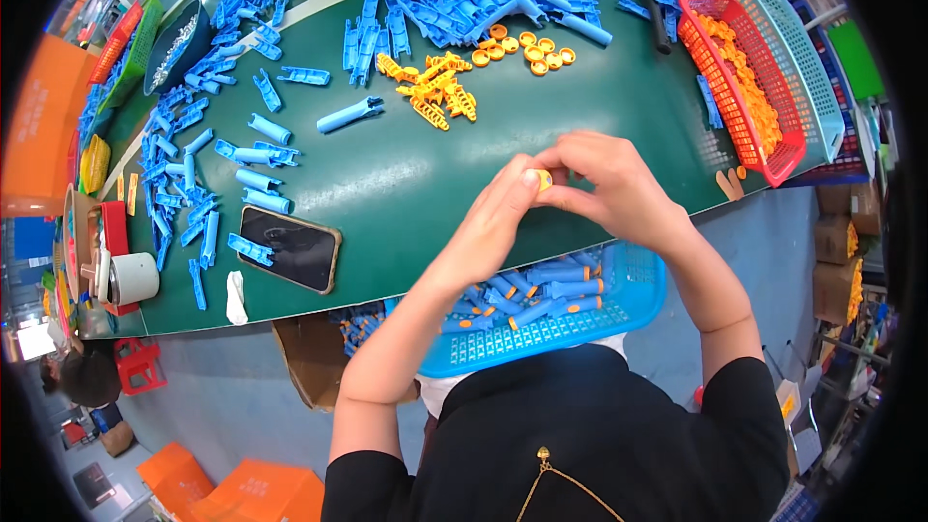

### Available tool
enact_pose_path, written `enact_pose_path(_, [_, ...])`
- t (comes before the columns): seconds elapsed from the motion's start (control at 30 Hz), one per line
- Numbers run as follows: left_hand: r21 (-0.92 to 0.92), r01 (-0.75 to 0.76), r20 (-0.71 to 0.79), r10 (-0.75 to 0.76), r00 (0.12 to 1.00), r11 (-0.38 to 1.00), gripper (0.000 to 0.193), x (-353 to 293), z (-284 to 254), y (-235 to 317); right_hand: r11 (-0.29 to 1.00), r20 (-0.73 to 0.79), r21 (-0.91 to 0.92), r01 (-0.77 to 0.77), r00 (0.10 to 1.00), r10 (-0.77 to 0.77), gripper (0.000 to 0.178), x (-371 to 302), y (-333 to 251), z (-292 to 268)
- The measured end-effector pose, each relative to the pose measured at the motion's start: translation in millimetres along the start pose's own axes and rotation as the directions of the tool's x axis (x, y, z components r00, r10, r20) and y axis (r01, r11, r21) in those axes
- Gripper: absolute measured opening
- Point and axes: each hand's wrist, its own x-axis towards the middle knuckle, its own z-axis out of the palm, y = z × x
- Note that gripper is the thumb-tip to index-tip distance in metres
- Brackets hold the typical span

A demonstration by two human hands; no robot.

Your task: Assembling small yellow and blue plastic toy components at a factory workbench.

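Note:
My left hand (491,222) and my right hand (619,184) meet above the near edge of the green table. Both are closed around a small yellow piece (544,180), only partly visible between thumbs and fingertips; whether it joins another part is hidden. Beyond my hands lie a heap of yellow-orange toothed parts (435,89) and several round orange caps (537,52). A single blue tube-shaped shell (349,115) rests left of them. Below my forearms a light-blue basket (638,295) holds many blue tubes with orange ends (551,292).
Blue shells (464,5) pile up at the far side and others (261,155) spread along the left. A phone (290,249) lies under one shell. At right stand a red basket (691,34) of orange parts and a dark-handled tool (652,10). A white cup (133,278) stands at left.

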Motion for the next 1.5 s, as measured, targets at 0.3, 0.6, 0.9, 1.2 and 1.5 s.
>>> enact_pose_path(0.3, [0.974,0.175,-0.104,0.402,0.910,-0.146,0.036,4.0,-131.1,24.8,0.996,0.397,-0.093,0.011,0.918,0.027,0.025,9.3,8.7,-14.1])
enact_pose_path(0.6, [0.972,0.025,-0.110,0.354,0.929,0.235,0.027,-20.9,-86.2,32.9,0.872,-0.059,-0.450,0.193,0.968,-0.245,0.013,118.8,50.7,60.9])
enact_pose_path(0.9, [0.911,-0.116,-0.009,0.301,0.954,0.395,0.031,-62.3,-60.7,13.8,0.941,0.002,-0.153,0.301,0.952,-0.305,0.019,61.4,52.3,39.9])
enact_pose_path(1.2, [0.920,0.102,-0.200,0.229,0.953,0.377,0.088,-59.8,-55.8,10.5,0.992,-0.113,-0.125,-0.023,0.994,0.009,0.030,-10.1,11.1,51.2])
enact_pose_path(1.5, [0.942,0.060,-0.135,0.208,0.969,0.330,0.084,-40.1,-45.2,7.6,0.962,-0.092,-0.273,0.023,0.995,-0.050,0.021,12.1,22.0,25.9])
